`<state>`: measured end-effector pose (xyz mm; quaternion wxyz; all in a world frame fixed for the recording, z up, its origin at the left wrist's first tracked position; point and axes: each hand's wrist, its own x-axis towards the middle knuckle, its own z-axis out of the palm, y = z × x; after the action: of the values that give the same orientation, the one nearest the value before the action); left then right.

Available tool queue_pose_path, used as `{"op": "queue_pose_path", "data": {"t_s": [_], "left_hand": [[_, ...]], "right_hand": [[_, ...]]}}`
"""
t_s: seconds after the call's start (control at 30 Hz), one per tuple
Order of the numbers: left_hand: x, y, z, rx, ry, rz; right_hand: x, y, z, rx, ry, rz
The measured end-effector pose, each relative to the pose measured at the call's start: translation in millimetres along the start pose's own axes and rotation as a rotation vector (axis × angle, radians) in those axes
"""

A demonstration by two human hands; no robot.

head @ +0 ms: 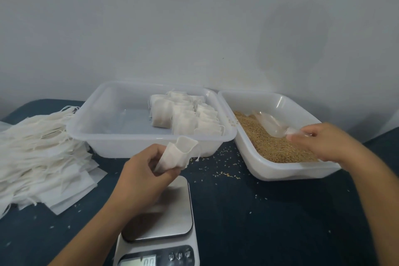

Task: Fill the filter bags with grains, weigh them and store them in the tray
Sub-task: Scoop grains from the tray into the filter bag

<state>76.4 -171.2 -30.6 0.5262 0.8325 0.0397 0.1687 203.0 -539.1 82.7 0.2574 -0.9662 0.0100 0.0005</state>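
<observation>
Scale (157,218) bare — left hand (138,176) pinches open-mouthed white filter bag (177,154), right hand (319,140) grips scoop (274,124)

Scale (159,207) before tray (86,134); grain tray (280,170) right, empty bags (38,153) left

— What do we have beyond the work itself?
— A dark blue tabletop (269,211) under everything — and behind it we see a plain pale wall (172,17), with a soft grey shadow (295,45) on its right.
</observation>
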Motion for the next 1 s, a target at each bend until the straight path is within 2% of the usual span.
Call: {"op": "queue_pose_path", "data": {"t_s": [0.1,0.2,0.3,0.4,0.5,0.83,1.0], "left_hand": [[0.0,0.0,-0.6,0.010,0.002,-0.002],[-1.6,0.1,-1.4,0.023,0.011,0.001],[-2.9,-0.9,-2.3,0.050,0.031,0.004],[-1.0,-1.3,-2.2,0.077,0.054,0.008],[1.3,-2.7,-2.0,0.095,0.076,0.012],[1.3,-3.9,-1.9,0.142,0.073,0.027],[0.4,-4.1,-1.5,0.232,0.062,0.051]], "right_hand": [[-12.7,-12.8,8.8,0.152,0.049,-0.074],[-30.7,-32.4,12.4,0.203,0.080,-0.164],[-51.8,-56.7,8.7,0.195,-0.013,-0.299],[-62.3,-75.7,1.6,0.073,-0.178,-0.416],[-65.8,-88.1,-7.7,-0.040,-0.250,-0.473],[-65.0,-130.9,-27.3,-0.344,-0.251,-0.580],[-56.7,-163.4,-29.0,-0.666,-0.116,-0.727]]}}
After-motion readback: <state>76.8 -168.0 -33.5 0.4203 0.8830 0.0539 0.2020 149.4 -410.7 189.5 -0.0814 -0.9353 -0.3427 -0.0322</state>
